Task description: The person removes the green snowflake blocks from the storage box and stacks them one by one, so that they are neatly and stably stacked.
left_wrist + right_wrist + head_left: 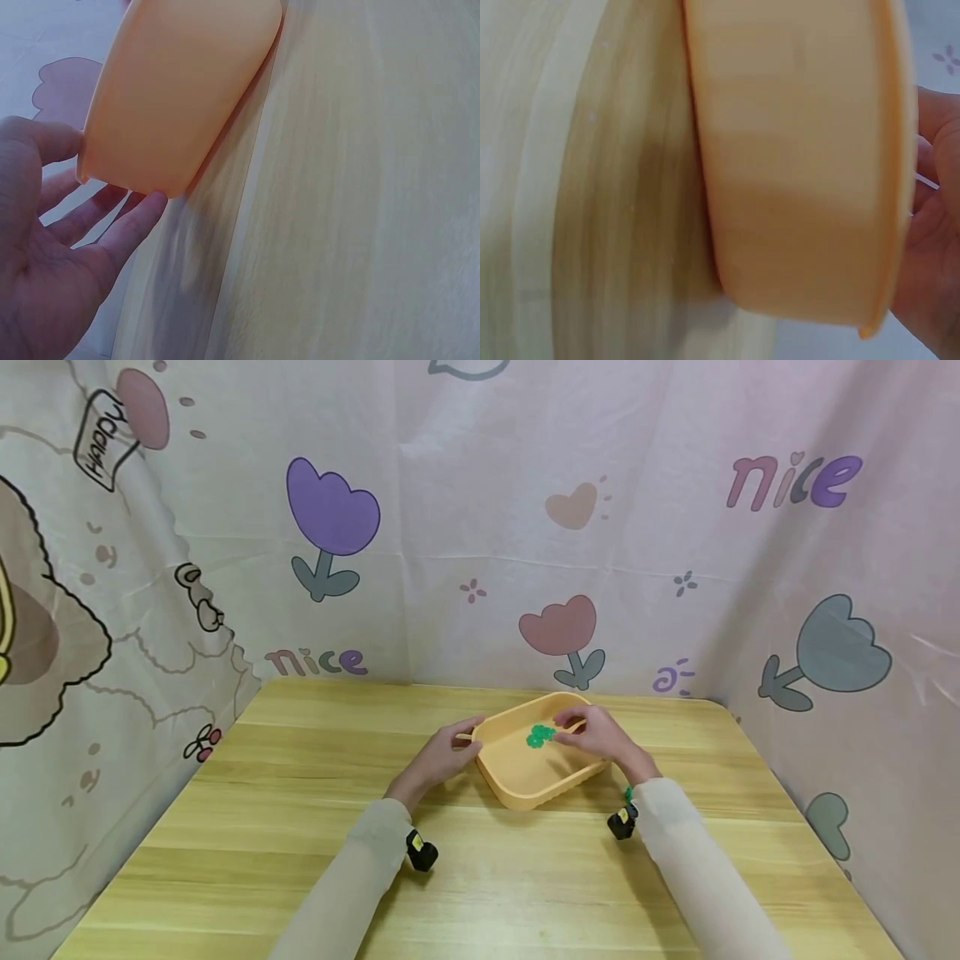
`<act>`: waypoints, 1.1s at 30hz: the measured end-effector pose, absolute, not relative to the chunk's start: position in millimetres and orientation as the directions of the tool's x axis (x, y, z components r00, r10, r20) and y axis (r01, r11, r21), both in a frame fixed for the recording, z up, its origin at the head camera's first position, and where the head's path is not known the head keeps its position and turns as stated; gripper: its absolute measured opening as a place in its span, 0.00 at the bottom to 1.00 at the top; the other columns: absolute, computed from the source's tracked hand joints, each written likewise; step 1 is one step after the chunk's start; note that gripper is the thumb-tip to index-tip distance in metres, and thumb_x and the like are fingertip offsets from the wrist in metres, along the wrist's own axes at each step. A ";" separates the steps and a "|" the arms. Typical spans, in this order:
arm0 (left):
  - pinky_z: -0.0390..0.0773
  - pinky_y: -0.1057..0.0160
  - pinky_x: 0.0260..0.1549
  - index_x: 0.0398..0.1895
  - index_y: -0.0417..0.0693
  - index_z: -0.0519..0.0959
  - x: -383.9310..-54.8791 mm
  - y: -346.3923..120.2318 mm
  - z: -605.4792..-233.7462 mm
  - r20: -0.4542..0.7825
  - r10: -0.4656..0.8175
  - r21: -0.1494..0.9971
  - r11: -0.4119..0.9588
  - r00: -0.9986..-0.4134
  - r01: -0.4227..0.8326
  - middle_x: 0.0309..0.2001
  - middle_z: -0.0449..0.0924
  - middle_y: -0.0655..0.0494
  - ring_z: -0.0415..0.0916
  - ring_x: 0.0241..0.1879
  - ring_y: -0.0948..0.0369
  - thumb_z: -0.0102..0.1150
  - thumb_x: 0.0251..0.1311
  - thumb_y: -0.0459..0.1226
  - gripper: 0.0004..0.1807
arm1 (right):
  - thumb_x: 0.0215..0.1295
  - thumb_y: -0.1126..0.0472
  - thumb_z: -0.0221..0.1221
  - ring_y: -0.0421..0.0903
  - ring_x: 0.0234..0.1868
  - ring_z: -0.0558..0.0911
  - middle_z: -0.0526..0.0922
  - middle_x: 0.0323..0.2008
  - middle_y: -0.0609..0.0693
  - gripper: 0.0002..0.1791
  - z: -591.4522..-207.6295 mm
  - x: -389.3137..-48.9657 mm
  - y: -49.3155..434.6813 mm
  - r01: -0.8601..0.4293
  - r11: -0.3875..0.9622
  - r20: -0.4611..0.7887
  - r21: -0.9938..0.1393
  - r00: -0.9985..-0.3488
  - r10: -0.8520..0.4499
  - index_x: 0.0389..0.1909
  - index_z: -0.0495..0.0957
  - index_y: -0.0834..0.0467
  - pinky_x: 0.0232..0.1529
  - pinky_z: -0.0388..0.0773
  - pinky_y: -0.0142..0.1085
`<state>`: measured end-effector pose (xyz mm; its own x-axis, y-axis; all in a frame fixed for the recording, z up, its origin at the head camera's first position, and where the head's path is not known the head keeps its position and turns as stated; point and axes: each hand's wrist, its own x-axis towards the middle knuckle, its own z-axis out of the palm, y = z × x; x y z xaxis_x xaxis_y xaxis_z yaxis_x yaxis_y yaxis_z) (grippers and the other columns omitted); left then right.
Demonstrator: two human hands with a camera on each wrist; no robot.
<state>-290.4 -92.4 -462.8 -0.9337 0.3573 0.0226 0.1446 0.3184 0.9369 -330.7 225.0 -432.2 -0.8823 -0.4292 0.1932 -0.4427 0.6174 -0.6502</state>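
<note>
A shallow yellow-orange plastic basin (517, 777) with small end handles rests on the wooden table. My left hand (442, 753) holds its left end by the handle. In the left wrist view the left thumb and fingers (124, 232) are round the basin's end (180, 97). Small green pieces (540, 736) sit together inside the basin; their kind is too small to tell. Over the right side of the basin is my right hand (600, 735), thumb and fingers apart beside the green pieces. The basin wall (802, 165) partly hides that hand (937, 202) in the right wrist view.
Another bit of green (628, 793) shows by the right cuff, mostly hidden by the sleeve. Wooden tabletop (510, 877) extends around the basin. A printed curtain (450, 527) hangs behind the table and along both sides.
</note>
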 end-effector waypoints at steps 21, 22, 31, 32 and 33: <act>0.82 0.51 0.59 0.79 0.52 0.64 -291.5 -93.5 -465.0 0.041 0.384 0.933 0.315 -0.922 0.172 0.73 0.66 0.43 0.71 0.69 0.42 0.54 0.76 0.40 0.31 | 0.62 0.70 0.69 0.54 0.47 0.84 0.88 0.47 0.61 0.13 -443.7 -350.2 195.0 -0.388 0.668 0.053 -0.635 -0.885 -0.463 0.48 0.85 0.68 0.56 0.83 0.49; 0.82 0.51 0.59 0.79 0.52 0.64 -291.3 -93.5 -465.0 0.039 0.384 0.934 0.314 -0.922 0.171 0.73 0.66 0.43 0.71 0.69 0.42 0.54 0.76 0.40 0.31 | 0.62 0.71 0.69 0.53 0.47 0.84 0.88 0.46 0.61 0.13 -444.9 -351.1 194.2 -0.393 0.675 0.053 -0.624 -0.883 -0.466 0.48 0.85 0.68 0.56 0.83 0.48; 0.84 0.53 0.56 0.79 0.56 0.65 -291.4 -93.1 -464.3 0.027 0.363 0.938 0.314 -0.931 0.149 0.70 0.70 0.46 0.73 0.67 0.45 0.55 0.76 0.40 0.30 | 0.57 0.76 0.69 0.57 0.47 0.86 0.88 0.43 0.63 0.14 -448.6 -354.7 190.0 -0.471 0.719 0.106 -0.511 -0.865 -0.491 0.45 0.86 0.71 0.54 0.84 0.49; 0.84 0.53 0.56 0.79 0.55 0.65 -291.3 -93.1 -464.4 0.031 0.362 0.937 0.315 -0.932 0.154 0.70 0.70 0.46 0.73 0.67 0.45 0.55 0.76 0.40 0.30 | 0.57 0.76 0.69 0.57 0.47 0.86 0.88 0.43 0.63 0.13 -449.1 -355.1 190.0 -0.476 0.719 0.110 -0.506 -0.863 -0.494 0.45 0.86 0.71 0.54 0.84 0.49; 0.84 0.53 0.56 0.79 0.54 0.65 -291.5 -93.3 -464.5 0.030 0.360 0.936 0.317 -0.933 0.153 0.70 0.70 0.46 0.73 0.67 0.45 0.55 0.76 0.40 0.30 | 0.57 0.75 0.70 0.57 0.46 0.86 0.88 0.43 0.63 0.13 -449.6 -355.4 190.1 -0.477 0.717 0.109 -0.509 -0.862 -0.496 0.45 0.86 0.71 0.54 0.84 0.49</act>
<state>-291.5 -93.3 -464.5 -0.9325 0.3598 0.0305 0.1530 0.3174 0.9359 -355.4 190.1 -449.6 -0.8617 -0.4957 0.1087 -0.4766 0.7167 -0.5091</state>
